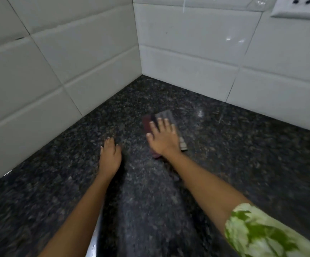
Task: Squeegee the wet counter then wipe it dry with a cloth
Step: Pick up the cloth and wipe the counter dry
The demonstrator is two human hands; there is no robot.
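A folded cloth [166, 115], grey with a dark red part, lies flat on the dark speckled granite counter [234, 151] near the corner of the tiled walls. My right hand [162, 137] presses down on the cloth with fingers spread, covering most of it. My left hand [110, 154] rests on the bare counter to the left of the cloth, fingers bent down against the stone, holding nothing. No squeegee is in view.
White tiled walls [57, 71] meet in a corner behind the counter. A white wall socket [300, 6] sits at the top right. A shiny metal edge [94, 238] shows under my left forearm at the bottom.
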